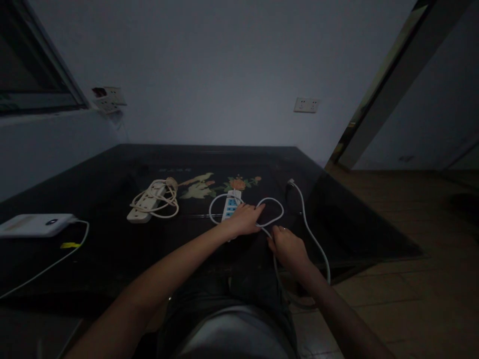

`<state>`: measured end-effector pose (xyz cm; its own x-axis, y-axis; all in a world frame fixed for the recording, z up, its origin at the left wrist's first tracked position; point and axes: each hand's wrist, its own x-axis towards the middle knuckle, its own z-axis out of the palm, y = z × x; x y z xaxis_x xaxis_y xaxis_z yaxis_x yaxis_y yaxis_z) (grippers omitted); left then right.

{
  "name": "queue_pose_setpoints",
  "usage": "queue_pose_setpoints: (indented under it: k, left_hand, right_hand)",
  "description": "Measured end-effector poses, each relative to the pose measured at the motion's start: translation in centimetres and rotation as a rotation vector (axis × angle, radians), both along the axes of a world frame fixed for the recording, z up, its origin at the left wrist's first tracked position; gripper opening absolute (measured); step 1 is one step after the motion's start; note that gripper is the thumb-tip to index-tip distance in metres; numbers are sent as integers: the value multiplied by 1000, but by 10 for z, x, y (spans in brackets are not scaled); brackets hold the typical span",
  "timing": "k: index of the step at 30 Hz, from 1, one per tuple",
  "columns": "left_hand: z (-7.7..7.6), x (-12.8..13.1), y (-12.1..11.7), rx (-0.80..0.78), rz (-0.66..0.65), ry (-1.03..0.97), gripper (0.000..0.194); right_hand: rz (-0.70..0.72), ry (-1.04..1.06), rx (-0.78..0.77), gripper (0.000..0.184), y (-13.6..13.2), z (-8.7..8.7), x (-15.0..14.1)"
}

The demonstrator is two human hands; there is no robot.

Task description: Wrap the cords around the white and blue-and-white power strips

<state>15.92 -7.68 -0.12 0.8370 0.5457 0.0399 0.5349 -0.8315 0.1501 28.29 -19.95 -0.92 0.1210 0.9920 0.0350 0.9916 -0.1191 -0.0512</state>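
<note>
A white power strip (232, 200) with blue socket faces lies on the dark table in front of me. My left hand (245, 219) reaches across its lower part and hides some of it. Its fingers are closed on the white power cord (283, 212), which makes one loop left of the strip and another to the right of this hand. My right hand (288, 245) grips the same cord a little nearer to me and to the right. From there the cord hangs below the table edge, then climbs back to the plug (291, 183), lying on the tabletop at the right.
Left of me lies a second power strip (138, 215) with its cream cord coiled over it. A white power bank (35, 225) with a cable and a yellow tag (70, 245) is at the far left. A wall socket (306, 104) sits above the dark table (348, 234).
</note>
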Motion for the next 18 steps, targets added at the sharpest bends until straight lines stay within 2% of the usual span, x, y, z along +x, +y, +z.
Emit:
queue_pose_setpoints:
  k: [2,4,7,11,13,15,18]
  left_hand:
    - [-4,5,3,-30,28,-20,86]
    - [-5,7,4,-58,76,-84,87]
    - [-2,5,3,-117,134,-211,81]
    - [2,-2,3,-210,93,-377,64]
    - [2,-7,2,-240,61,-420,53]
    - [2,-11,0,-238,50,-420,46]
    - [2,-15,-2,-190,24,-346,42]
  right_hand:
    - [5,105,-28,13,-1,1,7]
    - [67,229,-63,11,-3,1,14]
    - [136,338,-93,19,-7,-1,19]
    - [35,337,-56,19,2,-6,23]
    - [-10,403,-12,20,13,-7,30]
    - [-46,598,30,22,27,-6,42]
    - [-87,1042,129,30,45,2,63]
